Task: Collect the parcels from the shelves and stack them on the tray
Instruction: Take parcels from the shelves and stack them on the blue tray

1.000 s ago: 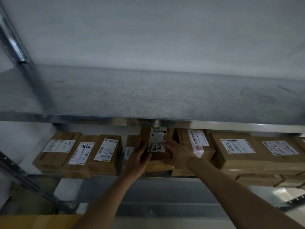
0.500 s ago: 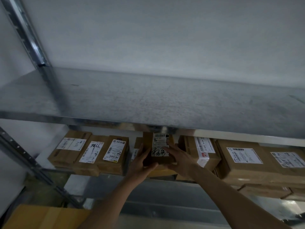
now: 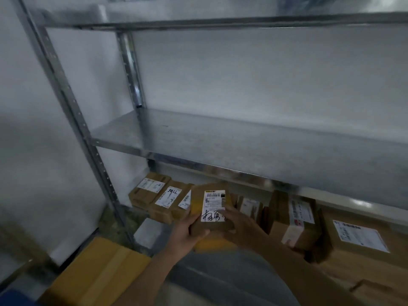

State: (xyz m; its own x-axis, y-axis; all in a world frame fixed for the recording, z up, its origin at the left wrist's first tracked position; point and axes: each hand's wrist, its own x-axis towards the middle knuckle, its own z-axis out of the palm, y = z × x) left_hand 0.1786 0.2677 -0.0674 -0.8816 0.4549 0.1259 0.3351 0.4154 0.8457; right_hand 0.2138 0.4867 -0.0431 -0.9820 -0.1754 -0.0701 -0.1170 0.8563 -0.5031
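The metal rack point(image 3: 242, 140) has a bare middle shelf; on the lower shelf a row of parcels point(image 3: 304, 219) stands. In front of it one small parcel point(image 3: 209, 208) is held between both hands. The left hand point(image 3: 185, 233) curls around its lower left corner, and the right hand point(image 3: 240, 226) grips its right side. It looks like stiff, light cardboard, so holding two opposite sides should be safe.

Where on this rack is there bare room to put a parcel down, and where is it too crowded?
The middle shelf shows bare metal from the left post rightwards. The lower shelf is crowded: a parcel marked 7786 and its neighbours on the left, taller boxes on the right. Both hands, left hand and right hand, hold the labelled parcel before them.
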